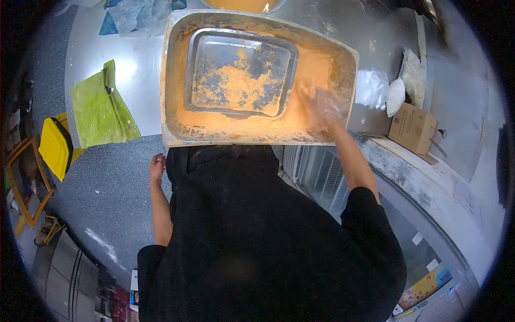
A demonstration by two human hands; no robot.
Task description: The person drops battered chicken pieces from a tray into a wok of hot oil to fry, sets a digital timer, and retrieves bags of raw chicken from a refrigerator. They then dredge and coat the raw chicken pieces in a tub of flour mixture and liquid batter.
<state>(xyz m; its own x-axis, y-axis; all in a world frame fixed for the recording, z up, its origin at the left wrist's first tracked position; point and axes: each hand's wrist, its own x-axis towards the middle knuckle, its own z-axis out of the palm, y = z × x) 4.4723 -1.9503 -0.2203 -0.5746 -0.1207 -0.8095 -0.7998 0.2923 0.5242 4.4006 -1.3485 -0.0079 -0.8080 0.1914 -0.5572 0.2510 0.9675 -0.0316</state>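
My right hand is inside a large metal tub, over the orange powder at its right side. Motion smears its fingers, so their grip does not show. Left of that hand, inside the tub, lies a smaller rectangular metal tray with patchy orange powder across its bottom. My left hand hangs beside my body below the tub's left corner, its fingers loosely bent and apart, with nothing visible in them.
A green cloth lies left of the tub. Behind the tub are a round bowl of orange contents and clear plastic bags. To the right are white bags and a cardboard box. A yellow-lidded bin stands at the left.
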